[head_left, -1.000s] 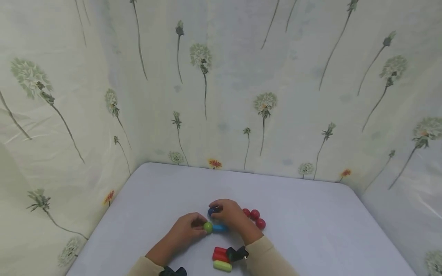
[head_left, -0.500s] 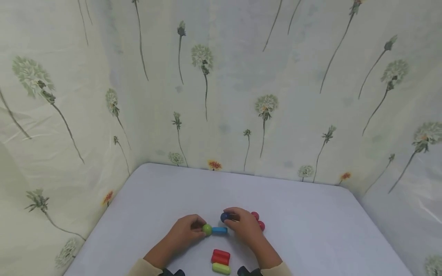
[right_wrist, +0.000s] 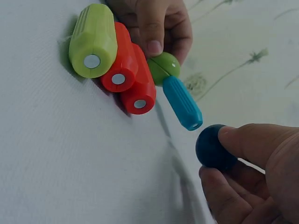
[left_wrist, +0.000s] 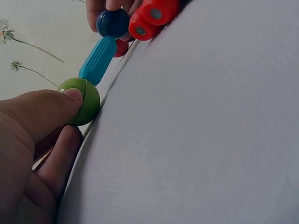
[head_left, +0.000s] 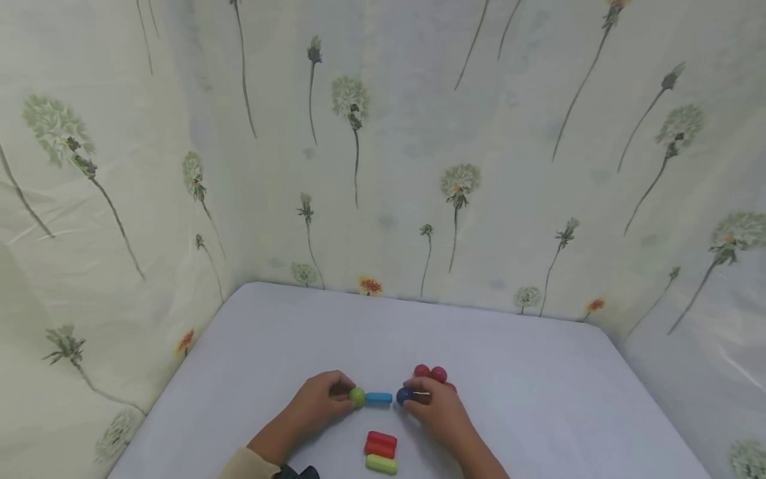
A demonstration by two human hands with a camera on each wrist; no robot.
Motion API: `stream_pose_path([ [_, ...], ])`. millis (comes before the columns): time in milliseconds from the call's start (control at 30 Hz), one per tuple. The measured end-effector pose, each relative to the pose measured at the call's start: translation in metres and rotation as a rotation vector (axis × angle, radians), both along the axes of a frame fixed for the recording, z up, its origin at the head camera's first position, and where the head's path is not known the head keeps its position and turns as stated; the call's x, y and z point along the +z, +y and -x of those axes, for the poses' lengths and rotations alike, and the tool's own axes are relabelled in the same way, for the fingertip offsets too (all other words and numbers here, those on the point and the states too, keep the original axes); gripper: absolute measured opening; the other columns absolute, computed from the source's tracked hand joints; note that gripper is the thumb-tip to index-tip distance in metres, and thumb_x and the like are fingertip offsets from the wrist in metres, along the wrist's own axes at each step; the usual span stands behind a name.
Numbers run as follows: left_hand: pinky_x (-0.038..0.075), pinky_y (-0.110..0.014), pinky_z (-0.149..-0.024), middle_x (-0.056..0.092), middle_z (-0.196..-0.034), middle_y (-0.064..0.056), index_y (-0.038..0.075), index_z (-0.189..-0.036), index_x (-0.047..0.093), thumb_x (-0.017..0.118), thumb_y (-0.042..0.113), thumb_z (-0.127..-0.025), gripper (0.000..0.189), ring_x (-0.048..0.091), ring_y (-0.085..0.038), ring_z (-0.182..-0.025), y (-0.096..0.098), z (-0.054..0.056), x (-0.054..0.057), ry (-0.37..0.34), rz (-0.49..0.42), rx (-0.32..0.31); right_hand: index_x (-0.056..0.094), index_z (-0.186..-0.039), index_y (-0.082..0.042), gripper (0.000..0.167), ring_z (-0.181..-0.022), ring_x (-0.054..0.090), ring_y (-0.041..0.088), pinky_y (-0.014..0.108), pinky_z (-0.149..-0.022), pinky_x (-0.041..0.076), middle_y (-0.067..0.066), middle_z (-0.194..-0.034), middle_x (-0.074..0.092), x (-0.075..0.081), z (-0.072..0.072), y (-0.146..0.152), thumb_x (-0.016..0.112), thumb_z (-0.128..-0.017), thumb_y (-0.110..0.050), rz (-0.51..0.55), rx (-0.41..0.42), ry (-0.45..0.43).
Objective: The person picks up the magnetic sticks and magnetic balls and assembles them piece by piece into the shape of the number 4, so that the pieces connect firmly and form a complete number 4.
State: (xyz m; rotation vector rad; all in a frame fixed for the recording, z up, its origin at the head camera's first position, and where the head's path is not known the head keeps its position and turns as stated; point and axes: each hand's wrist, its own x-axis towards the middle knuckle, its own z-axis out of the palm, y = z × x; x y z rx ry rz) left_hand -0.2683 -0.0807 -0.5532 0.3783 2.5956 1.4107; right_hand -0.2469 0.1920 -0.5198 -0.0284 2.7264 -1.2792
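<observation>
My left hand [head_left: 321, 399] pinches a green ball [head_left: 357, 397] between thumb and fingers. A light blue magnetic rod [head_left: 379, 398] sticks out from the ball toward the right, its free metal-tipped end showing in the right wrist view. Across a small gap from that end, my right hand [head_left: 439, 409] pinches a dark blue ball [head_left: 405, 396], thumb in front and fingers behind. The right wrist view shows the same dark blue ball [right_wrist: 215, 146] lined up just off the rod's tip [right_wrist: 194, 125].
Two red rods [head_left: 381, 444] and a yellow-green rod [head_left: 381, 464] lie side by side nearer the body. Behind the right hand sit several red balls [head_left: 439, 374]. The white table [head_left: 526, 372] ends at a flower-patterned curtain [head_left: 395, 166].
My right hand has carried the dark blue ball right and toward the body, from behind the light blue rod to its free end. The left hand stays nearly still, holding the green ball.
</observation>
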Motion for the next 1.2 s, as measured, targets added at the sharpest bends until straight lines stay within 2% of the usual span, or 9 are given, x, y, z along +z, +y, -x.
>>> stream_pose_path([
  [333, 0.06, -0.039, -0.092, 0.072, -0.11, 0.007, 0.022, -0.109, 0.071, 0.084, 0.025, -0.088, 0.025, 0.07, -0.014, -0.106, 0.0, 0.0, -0.002, 0.02, -0.021, -0.022, 0.071, -0.121, -0.02, 0.034, -0.116, 0.071, 0.028, 0.047, -0.089, 0.062, 0.005, -0.125, 0.072, -0.012, 0.0, 0.0, 0.083, -0.09, -0.022, 0.084, 0.046, -0.031],
  [533, 0.06, -0.037, -0.092, 0.072, -0.111, 0.006, 0.021, -0.11, 0.071, 0.085, 0.025, -0.088, 0.026, 0.071, -0.015, -0.107, 0.0, 0.001, -0.004, 0.019, -0.032, -0.027, 0.071, -0.121, -0.02, 0.034, -0.119, 0.07, 0.03, 0.047, -0.089, 0.062, 0.004, -0.125, 0.071, -0.016, 0.002, 0.001, 0.084, -0.09, -0.022, 0.092, 0.044, -0.028],
  [600, 0.06, -0.039, -0.092, 0.072, -0.113, 0.005, 0.02, -0.112, 0.071, 0.085, 0.026, -0.088, 0.028, 0.071, -0.016, -0.107, 0.0, 0.0, -0.001, 0.019, -0.02, -0.023, 0.071, -0.121, -0.02, 0.034, -0.119, 0.07, 0.03, 0.046, -0.089, 0.062, 0.003, -0.125, 0.071, -0.018, 0.001, 0.002, 0.084, -0.09, -0.023, 0.095, 0.045, -0.026],
  [700, 0.06, -0.041, -0.091, 0.07, -0.115, 0.003, 0.018, -0.117, 0.07, 0.083, 0.028, -0.089, 0.032, 0.069, -0.016, -0.106, -0.001, -0.004, 0.007, 0.039, 0.029, 0.02, 0.071, -0.121, -0.021, 0.034, -0.12, 0.07, 0.03, 0.046, -0.09, 0.062, 0.003, -0.125, 0.072, -0.02, 0.001, 0.003, 0.084, -0.09, -0.024, 0.1, 0.047, -0.023],
  [800, 0.06, -0.041, -0.088, 0.068, -0.114, 0.003, 0.016, -0.119, 0.07, 0.082, 0.027, -0.09, 0.033, 0.067, -0.016, -0.103, -0.002, -0.014, 0.018, 0.07, 0.074, 0.05, 0.071, -0.121, -0.022, 0.034, -0.121, 0.07, 0.03, 0.046, -0.091, 0.061, 0.002, -0.125, 0.072, -0.022, 0.002, 0.003, 0.084, -0.089, -0.025, 0.1, 0.044, -0.025],
  [867, 0.061, -0.04, -0.088, 0.067, -0.111, 0.003, 0.016, -0.117, 0.071, 0.081, 0.024, -0.09, 0.03, 0.066, -0.016, -0.101, -0.001, -0.022, 0.023, 0.07, 0.077, 0.009, 0.071, -0.121, -0.023, 0.035, -0.122, 0.07, 0.03, 0.046, -0.091, 0.061, 0.002, -0.126, 0.072, -0.023, 0.002, 0.003, 0.084, -0.089, -0.026, 0.094, 0.038, -0.023],
  [967, 0.061, -0.037, -0.088, 0.068, -0.109, 0.009, 0.02, -0.115, 0.072, 0.08, 0.023, -0.092, 0.024, 0.065, -0.011, -0.099, 0.004, -0.035, 0.025, 0.03, 0.065, -0.095, 0.071, -0.121, -0.024, 0.035, -0.121, 0.07, 0.029, 0.047, -0.092, 0.061, 0.0, -0.126, 0.072, -0.023, 0.003, 0.003, 0.085, -0.089, -0.027, 0.079, 0.021, -0.024],
  [1033, 0.06, -0.036, -0.091, 0.068, -0.109, 0.013, 0.024, -0.116, 0.073, 0.079, 0.024, -0.093, 0.024, 0.064, -0.006, -0.098, 0.008, -0.04, 0.022, 0.007, 0.076, -0.158, 0.07, -0.121, -0.025, 0.036, -0.121, 0.07, 0.028, 0.047, -0.092, 0.061, -0.001, -0.125, 0.072, -0.023, 0.003, 0.004, 0.085, -0.089, -0.028, 0.068, 0.018, -0.017],
  [1200, 0.057, -0.033, -0.094, 0.068, -0.112, 0.021, 0.031, -0.122, 0.073, 0.077, 0.025, -0.095, 0.028, 0.061, 0.0, -0.099, 0.014, -0.043, 0.008, -0.009, 0.087, -0.227, 0.07, -0.123, -0.023, 0.036, -0.121, 0.071, 0.029, 0.047, -0.094, 0.06, 0.0, -0.125, 0.072, -0.024, 0.001, 0.006, 0.084, -0.09, -0.028, 0.079, 0.041, -0.009],
])
